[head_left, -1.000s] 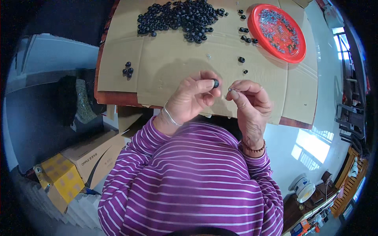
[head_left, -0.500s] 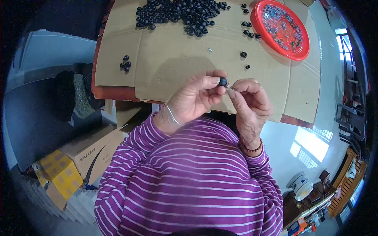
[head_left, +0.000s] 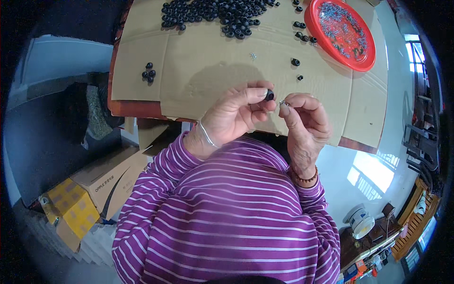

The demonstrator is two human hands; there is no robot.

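Over the near edge of the cardboard, my left hand (head_left: pixel 229 113) pinches a round black knob-like piece (head_left: pixel 270 95) between thumb and fingers. Just to its right, my right hand (head_left: pixel 308 124) has thumb and forefinger closed on a small silvery metal piece (head_left: pixel 282 102), mostly covered by the fingertips. A narrow gap separates the two pieces. Beyond my hands, a few tiny silvery bits (head_left: pixel 253 56) lie on the cardboard (head_left: pixel 189 61). Loose black pieces (head_left: pixel 295 62) sit farther off to the right.
A large pile of black pieces (head_left: pixel 236 14) covers the far middle. Several more (head_left: pixel 150 74) cluster at left. At far right stands a red round tray (head_left: pixel 362 66) with many small metal parts. Cardboard boxes (head_left: pixel 111 182) are on the floor at left.
My right hand has drawn slightly right, away from the black piece, opening a gap between it and the metal piece. My left hand has barely moved and keeps its hold.
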